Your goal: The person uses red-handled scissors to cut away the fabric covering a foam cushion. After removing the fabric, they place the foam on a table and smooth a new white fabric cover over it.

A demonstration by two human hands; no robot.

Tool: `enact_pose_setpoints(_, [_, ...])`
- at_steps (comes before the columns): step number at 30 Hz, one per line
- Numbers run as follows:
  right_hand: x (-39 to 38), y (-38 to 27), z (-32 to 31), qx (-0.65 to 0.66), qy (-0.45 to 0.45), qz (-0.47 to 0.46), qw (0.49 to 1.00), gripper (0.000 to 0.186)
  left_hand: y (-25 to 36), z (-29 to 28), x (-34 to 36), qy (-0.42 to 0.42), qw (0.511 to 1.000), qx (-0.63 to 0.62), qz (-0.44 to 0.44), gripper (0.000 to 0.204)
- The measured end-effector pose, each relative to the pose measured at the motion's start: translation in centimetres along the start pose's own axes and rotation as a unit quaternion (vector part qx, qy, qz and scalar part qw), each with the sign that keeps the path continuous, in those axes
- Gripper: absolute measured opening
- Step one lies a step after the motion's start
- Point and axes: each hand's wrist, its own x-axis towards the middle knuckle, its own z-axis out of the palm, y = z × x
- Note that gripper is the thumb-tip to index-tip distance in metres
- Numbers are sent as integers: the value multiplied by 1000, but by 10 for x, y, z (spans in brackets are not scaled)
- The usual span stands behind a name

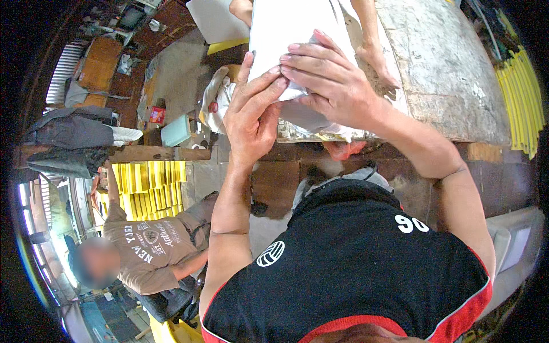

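Note:
A long white flat piece (286, 34), smooth like a cloth-covered panel, reaches from the top of the view down to my hands; I cannot tell its exact kind. My left hand (251, 114) touches its near left corner with fingers stretched out and the thumb low at the edge. Flat across the near end lies my right hand (337, 80), its fingers extended toward the left fingertips. Whitish cloth (323, 121) hangs in folds beneath the piece. Another person's hand (380, 66) rests on the table to the right, and part of another limb (241, 10) shows at the left.
A worn work table (452, 74) stretches away to the right. Yellow slatted pieces (517, 103) stand at the far right, with more yellow pieces (148, 188) at the left. A seated person (154, 246) is at lower left. A pale green box (176, 131) stands beyond.

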Motion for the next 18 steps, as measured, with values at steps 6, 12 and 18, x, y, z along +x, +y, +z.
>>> enact_pose_setpoints(6, [-33,-16,16,23,141,85,986,36,13,-2,15,-40,992,-117,-13,14])
enact_pose_setpoints(12, [-24,-18,33,35,164,59,984,36,-80,23,128,-108,975,-73,-179,40])
enact_pose_setpoints(18, [-13,-18,51,50,176,21,983,36,-108,32,145,-280,950,138,-16,42])
